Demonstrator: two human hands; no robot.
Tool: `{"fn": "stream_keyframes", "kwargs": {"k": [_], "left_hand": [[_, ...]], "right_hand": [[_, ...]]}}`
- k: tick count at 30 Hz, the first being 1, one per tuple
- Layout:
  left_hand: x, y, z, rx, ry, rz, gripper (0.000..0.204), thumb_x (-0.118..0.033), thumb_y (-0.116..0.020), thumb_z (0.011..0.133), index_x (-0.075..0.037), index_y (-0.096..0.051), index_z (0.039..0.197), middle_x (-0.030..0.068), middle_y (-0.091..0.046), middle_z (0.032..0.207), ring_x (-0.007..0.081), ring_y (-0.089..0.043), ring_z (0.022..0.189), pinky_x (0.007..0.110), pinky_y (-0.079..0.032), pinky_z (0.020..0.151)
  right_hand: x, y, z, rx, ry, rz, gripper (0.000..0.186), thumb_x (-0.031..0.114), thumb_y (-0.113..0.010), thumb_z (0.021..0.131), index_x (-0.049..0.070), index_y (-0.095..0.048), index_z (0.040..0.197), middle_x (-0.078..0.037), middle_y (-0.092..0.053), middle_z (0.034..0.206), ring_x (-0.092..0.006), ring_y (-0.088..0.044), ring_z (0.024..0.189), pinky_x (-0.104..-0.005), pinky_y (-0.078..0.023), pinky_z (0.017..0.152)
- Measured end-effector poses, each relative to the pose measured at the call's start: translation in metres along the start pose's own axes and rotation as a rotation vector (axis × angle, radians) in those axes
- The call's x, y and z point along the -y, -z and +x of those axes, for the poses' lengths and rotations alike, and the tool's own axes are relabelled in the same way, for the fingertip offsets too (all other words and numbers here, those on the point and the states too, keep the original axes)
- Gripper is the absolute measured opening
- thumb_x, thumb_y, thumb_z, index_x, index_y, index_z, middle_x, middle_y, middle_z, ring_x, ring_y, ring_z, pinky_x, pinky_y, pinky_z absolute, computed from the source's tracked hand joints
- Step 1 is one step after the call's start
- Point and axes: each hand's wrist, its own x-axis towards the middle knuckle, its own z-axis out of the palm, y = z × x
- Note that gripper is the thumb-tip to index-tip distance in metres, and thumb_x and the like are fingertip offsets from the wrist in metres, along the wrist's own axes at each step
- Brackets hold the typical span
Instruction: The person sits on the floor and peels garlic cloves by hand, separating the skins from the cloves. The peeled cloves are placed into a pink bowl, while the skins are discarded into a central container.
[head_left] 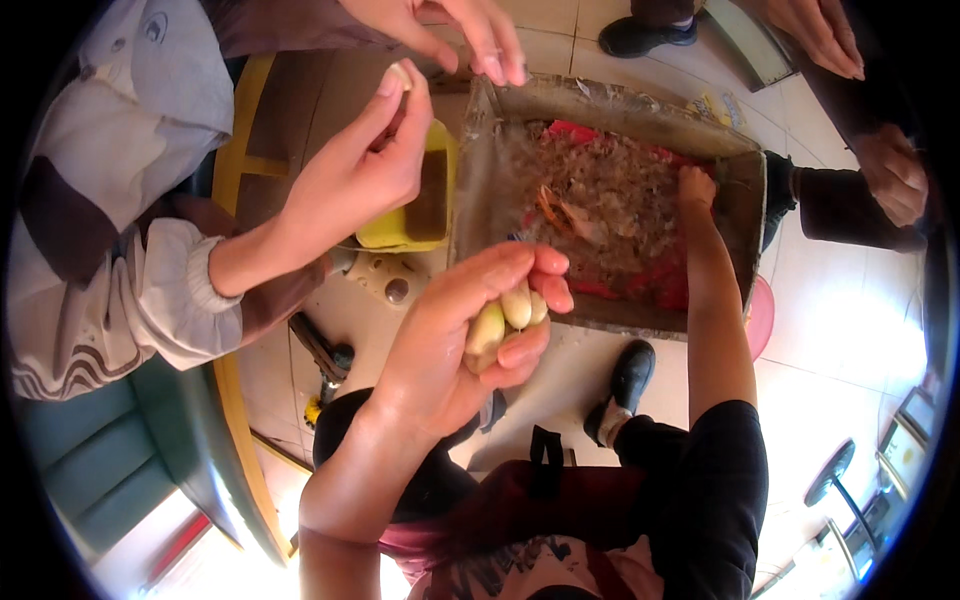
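My left hand (460, 320) is curled in the middle of the view, its fingers closed around several pale garlic cloves (516, 306). One clove at the palm side looks yellowish green. At the right side of a worn, shallow box (610, 321), my right hand (697, 187) reaches down onto a heap of papery garlic skins (610, 190). Its fingers look curled, and whatever they hold is hidden. Reddish material (668, 291) shows beneath the skins, and an orange scrap (550, 207) lies among them.
A co-worker at the left pinches a small pale piece (402, 76) above a yellow container (420, 215). More hands of other people (892, 175) show at the right. A pink round item (761, 318) sits beside the box, and shoes (632, 380) stand on the tiled floor.
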Motion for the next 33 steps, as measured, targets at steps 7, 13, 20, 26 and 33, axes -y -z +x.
{"fn": "stream_keyframes", "kwargs": {"k": [7,13,20,26,33], "left_hand": [[0.003,0.0,-0.005,0.033,-0.129,0.121,0.025,-0.024,-0.055,0.091,-0.003,-0.055,0.104,0.005,-0.057,0.089,0.0066,-0.042,0.056,0.018,-0.028,0.043],[0.007,-0.001,-0.011,-0.013,-0.241,0.255,0.022,-0.02,-0.064,0.088,-0.004,-0.059,0.103,0.003,-0.058,0.09,0.0051,-0.042,0.059,0.016,-0.028,0.044],[0.021,-0.014,-0.03,0.105,-0.29,0.518,0.026,-0.022,-0.068,0.086,-0.003,-0.063,0.103,0.0005,-0.059,0.085,0.0035,-0.042,0.058,0.016,-0.027,0.044],[0.033,-0.024,-0.05,0.248,-0.311,0.498,0.029,-0.02,-0.067,0.087,0.0,-0.062,0.108,0.0009,-0.058,0.084,0.0026,-0.041,0.055,0.015,-0.026,0.042],[0.03,-0.019,-0.053,0.307,-0.232,0.367,0.021,-0.02,-0.064,0.089,-0.001,-0.062,0.097,0.0011,-0.058,0.084,0.0014,-0.039,0.052,0.015,-0.027,0.04]], "right_hand": [[0.018,0.094,-0.052,-0.163,0.14,0.502,0.015,0.008,-0.054,0.087,0.003,-0.061,0.1,-0.02,-0.067,0.09,-0.0329,-0.067,0.086,-0.0419,-0.053,0.071],[0.047,0.311,-0.178,0.188,0.297,1.341,0.013,0.004,-0.068,0.084,0.004,-0.068,0.097,0.003,-0.06,0.07,-0.0018,-0.045,0.052,-0.0181,-0.033,0.046],[0.05,0.403,-0.277,0.122,0.492,1.58,0.014,0.002,-0.07,0.082,0.005,-0.068,0.097,0.007,-0.052,0.058,0.0015,-0.037,0.048,-0.0179,-0.024,0.043],[0.064,0.422,-0.313,-0.324,0.516,1.364,0.013,0.003,-0.071,0.081,0.004,-0.072,0.094,-0.001,-0.064,0.083,-0.0039,-0.05,0.057,-0.0193,-0.037,0.047],[0.074,0.43,-0.339,-0.74,0.64,0.856,0.02,0.002,-0.072,0.077,0.005,-0.071,0.096,-0.007,-0.064,0.089,-0.0159,-0.061,0.065,-0.0241,-0.05,0.055]]}}
